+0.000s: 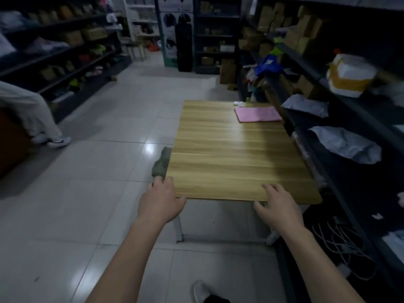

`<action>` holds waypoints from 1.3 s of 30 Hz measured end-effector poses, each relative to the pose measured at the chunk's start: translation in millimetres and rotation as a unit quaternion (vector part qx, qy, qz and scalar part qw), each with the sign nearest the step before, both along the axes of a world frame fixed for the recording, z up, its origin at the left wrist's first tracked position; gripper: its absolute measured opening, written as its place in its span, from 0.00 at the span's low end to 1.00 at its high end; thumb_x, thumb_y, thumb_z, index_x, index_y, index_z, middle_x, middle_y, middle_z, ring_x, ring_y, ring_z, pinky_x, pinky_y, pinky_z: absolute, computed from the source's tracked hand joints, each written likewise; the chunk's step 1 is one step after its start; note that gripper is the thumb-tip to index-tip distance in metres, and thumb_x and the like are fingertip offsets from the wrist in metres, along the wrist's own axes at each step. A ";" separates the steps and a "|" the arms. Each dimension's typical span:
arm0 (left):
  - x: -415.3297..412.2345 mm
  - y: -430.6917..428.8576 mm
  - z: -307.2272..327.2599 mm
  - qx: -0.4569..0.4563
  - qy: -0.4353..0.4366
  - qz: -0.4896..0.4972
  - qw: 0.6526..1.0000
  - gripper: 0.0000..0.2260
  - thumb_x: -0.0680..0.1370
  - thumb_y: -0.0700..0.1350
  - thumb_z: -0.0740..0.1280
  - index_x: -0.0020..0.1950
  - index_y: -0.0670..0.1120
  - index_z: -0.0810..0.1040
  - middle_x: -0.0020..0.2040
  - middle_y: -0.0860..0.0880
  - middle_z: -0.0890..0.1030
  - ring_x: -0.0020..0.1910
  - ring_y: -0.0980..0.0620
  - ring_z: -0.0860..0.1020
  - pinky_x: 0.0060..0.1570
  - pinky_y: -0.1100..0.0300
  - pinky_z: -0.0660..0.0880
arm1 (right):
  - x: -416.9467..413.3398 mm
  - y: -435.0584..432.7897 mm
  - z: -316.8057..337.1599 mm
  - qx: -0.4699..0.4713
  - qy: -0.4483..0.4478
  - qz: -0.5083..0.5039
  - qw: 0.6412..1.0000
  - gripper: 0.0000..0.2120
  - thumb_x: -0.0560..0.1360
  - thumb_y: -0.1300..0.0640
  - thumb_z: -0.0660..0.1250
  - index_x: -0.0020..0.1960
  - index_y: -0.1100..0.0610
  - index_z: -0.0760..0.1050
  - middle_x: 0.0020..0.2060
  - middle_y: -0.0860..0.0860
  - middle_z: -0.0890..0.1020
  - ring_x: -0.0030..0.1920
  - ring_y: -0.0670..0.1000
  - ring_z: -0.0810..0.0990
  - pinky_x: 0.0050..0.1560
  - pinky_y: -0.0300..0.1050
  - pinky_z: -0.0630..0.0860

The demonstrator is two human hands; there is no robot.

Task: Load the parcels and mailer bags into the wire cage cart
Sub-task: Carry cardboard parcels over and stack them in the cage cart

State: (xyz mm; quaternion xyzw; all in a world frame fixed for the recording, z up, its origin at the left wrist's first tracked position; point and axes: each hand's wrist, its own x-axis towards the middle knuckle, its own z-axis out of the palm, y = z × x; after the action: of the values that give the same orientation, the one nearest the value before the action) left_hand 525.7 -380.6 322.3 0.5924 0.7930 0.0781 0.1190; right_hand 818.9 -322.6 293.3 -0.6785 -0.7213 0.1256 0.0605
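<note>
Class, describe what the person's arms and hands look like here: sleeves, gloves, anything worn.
Both forearms are bare to the frame's edge, no sleeve in view. The left hand and right hand wear no gloves; no watch, ring or band shows.

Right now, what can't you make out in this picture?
- Wire cage cart: outside the head view.
- Green bundle: partly behind the table, unidentifiable.
- Left hand and right hand: tabletop hides whether they grip.
- Mailer bags: labels too dark, blurred.

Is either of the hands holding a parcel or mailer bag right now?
No; the left hand and right hand grip the near edge of the wooden table, while grey mailer bags lie on the shelf.
</note>
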 end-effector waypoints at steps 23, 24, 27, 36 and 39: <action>-174.2 186.4 -19.0 -0.043 -0.020 0.118 0.992 0.23 0.79 0.57 0.60 0.69 0.45 0.66 0.64 0.42 0.69 0.63 0.41 0.70 0.55 0.50 0.71 | -207.7 221.2 -22.9 -0.021 0.012 0.089 0.996 0.32 0.77 0.44 0.65 0.78 0.51 0.62 0.77 0.53 0.63 0.74 0.57 0.65 0.68 0.50 0.69; -188.4 192.5 -22.0 -0.040 -0.024 0.118 0.992 0.23 0.79 0.57 0.61 0.69 0.46 0.66 0.65 0.42 0.69 0.63 0.41 0.69 0.55 0.50 0.71 | -221.4 227.4 -26.3 -0.021 0.013 0.092 0.995 0.32 0.77 0.45 0.65 0.78 0.51 0.62 0.77 0.54 0.63 0.74 0.57 0.65 0.69 0.50 0.69; -240.0 212.6 -30.5 -0.043 -0.029 0.115 0.992 0.23 0.80 0.57 0.61 0.70 0.45 0.65 0.65 0.42 0.69 0.64 0.40 0.69 0.55 0.49 0.72 | -271.0 245.6 -35.2 -0.024 0.017 0.084 0.996 0.32 0.77 0.45 0.65 0.78 0.51 0.61 0.78 0.54 0.62 0.75 0.57 0.63 0.69 0.50 0.68; -423.8 270.8 -40.8 -0.060 -0.021 0.061 0.996 0.25 0.80 0.58 0.61 0.71 0.45 0.64 0.65 0.42 0.69 0.63 0.42 0.70 0.55 0.49 0.72 | -451.0 287.0 -41.6 -0.054 0.015 0.065 0.996 0.37 0.77 0.45 0.66 0.80 0.53 0.55 0.79 0.56 0.58 0.77 0.59 0.59 0.72 0.52 0.65; -467.2 291.3 -39.6 -0.068 -0.008 0.034 0.997 0.26 0.80 0.57 0.61 0.72 0.44 0.64 0.66 0.41 0.68 0.64 0.41 0.70 0.56 0.49 0.72 | -494.8 302.3 -31.9 -0.050 0.020 0.061 0.997 0.36 0.77 0.46 0.67 0.80 0.53 0.56 0.79 0.56 0.58 0.76 0.60 0.59 0.71 0.54 0.66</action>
State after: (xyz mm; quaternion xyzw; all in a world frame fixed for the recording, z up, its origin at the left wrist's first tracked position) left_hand 58.5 -89.3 282.7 0.5550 0.8152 0.0329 0.1627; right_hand 324.1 -20.3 261.4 -0.6329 -0.7526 0.1785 0.0336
